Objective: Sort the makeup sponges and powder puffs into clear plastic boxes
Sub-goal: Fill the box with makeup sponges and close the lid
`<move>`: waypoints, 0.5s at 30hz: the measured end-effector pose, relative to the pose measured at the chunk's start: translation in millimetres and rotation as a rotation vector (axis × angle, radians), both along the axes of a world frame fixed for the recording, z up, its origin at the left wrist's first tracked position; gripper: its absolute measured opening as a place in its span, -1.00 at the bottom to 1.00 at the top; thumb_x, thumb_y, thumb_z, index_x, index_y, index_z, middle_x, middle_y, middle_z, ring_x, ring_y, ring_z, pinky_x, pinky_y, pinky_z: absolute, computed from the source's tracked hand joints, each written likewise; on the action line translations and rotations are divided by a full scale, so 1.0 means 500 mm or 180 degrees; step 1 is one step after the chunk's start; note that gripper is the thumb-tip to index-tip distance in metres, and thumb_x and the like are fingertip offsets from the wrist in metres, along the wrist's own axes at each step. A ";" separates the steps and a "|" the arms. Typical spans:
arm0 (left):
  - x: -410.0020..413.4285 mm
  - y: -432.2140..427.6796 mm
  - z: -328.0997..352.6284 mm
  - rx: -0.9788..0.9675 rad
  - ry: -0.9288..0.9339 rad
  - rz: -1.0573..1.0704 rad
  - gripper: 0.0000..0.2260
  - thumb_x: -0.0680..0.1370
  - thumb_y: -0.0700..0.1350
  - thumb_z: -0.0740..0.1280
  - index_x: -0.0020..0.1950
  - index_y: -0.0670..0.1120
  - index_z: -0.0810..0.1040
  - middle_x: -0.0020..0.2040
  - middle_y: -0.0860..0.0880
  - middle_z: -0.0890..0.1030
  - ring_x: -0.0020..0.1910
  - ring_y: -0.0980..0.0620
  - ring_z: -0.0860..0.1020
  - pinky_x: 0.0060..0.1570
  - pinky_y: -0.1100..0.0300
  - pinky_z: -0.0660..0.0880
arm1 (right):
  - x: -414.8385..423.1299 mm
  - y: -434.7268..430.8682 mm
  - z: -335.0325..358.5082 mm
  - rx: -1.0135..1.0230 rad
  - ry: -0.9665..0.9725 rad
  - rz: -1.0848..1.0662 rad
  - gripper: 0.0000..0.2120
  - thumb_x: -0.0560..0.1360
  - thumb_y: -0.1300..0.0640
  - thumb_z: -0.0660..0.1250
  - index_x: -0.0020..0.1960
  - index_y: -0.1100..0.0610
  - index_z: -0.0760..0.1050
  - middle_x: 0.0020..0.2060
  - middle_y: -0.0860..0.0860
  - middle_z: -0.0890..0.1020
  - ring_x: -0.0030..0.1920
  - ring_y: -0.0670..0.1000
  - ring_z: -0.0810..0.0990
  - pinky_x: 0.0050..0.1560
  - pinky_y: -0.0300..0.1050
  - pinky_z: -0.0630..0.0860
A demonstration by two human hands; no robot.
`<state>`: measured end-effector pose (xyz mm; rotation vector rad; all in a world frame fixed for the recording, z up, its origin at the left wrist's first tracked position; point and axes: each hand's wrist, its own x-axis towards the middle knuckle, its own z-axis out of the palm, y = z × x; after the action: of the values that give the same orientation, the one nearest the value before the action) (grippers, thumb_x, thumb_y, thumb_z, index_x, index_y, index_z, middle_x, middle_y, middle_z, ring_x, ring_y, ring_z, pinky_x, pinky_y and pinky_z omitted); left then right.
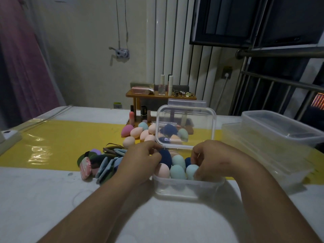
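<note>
A clear plastic box (185, 187) stands in front of me with its hinged lid (185, 127) raised. Inside stand several egg-shaped makeup sponges: a navy sponge (165, 157), a pink sponge (163, 171) and teal sponges (177, 171). My left hand (140, 160) is over the box's left side, fingers curled against the navy sponge. My right hand (208, 160) is over the right side, fingertips on a light blue sponge (191, 171). Loose pink and teal sponges (138, 133) lie behind the box. A heap of flat powder puffs (101, 163) lies to its left.
Two more clear boxes (280, 130) stand stacked at the right. Lipsticks (131, 118) and a small wooden shelf (160, 95) with bottles are at the back. A yellow mat (70, 137) runs across the white table.
</note>
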<state>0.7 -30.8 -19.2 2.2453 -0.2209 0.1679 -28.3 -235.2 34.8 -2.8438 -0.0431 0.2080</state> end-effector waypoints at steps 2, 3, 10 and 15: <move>-0.001 -0.002 0.000 0.0007 0.0007 -0.0009 -0.71 0.55 -0.13 0.26 0.23 0.12 0.57 0.00 0.10 0.60 -0.08 0.10 0.58 -0.05 0.06 0.60 | 0.000 0.003 -0.001 -0.0116 0.0001 0.0004 -0.73 0.23 0.00 0.58 -0.16 -0.06 0.54 -0.19 -0.13 0.65 -0.20 -0.08 0.61 -0.15 -0.06 0.66; -0.001 -0.002 0.001 0.0005 0.0013 -0.0012 -0.71 0.55 -0.14 0.26 0.23 0.12 0.57 0.00 0.10 0.60 -0.08 0.10 0.58 -0.05 0.06 0.60 | 0.000 0.005 -0.002 -0.0169 0.0002 0.0005 -0.72 0.23 -0.02 0.58 -0.16 -0.05 0.53 -0.19 -0.13 0.64 -0.20 -0.07 0.61 -0.15 -0.08 0.64; -0.002 -0.003 0.002 0.0009 -0.0004 0.0019 -0.71 0.54 -0.13 0.27 0.20 0.14 0.58 -0.05 0.14 0.59 -0.08 0.09 0.57 -0.02 -0.01 0.59 | 0.002 0.019 -0.005 -0.0450 -0.0087 -0.0079 -0.69 0.23 -0.10 0.59 -0.07 -0.12 0.63 -0.15 -0.15 0.65 -0.16 -0.07 0.60 -0.14 -0.15 0.60; -0.001 -0.002 0.000 0.0045 -0.0015 -0.0016 -0.71 0.53 -0.13 0.28 0.20 0.15 0.57 -0.01 0.10 0.62 -0.07 0.09 0.58 -0.01 0.00 0.59 | -0.002 0.020 -0.003 -0.0378 -0.0174 -0.0150 -0.67 0.19 -0.03 0.60 -0.15 -0.07 0.52 -0.17 -0.14 0.62 -0.19 -0.07 0.58 -0.18 -0.14 0.59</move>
<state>0.1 -31.7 -19.1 2.2583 -0.2308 0.1695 -29.2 -225.0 33.5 -2.9649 0.0257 0.1266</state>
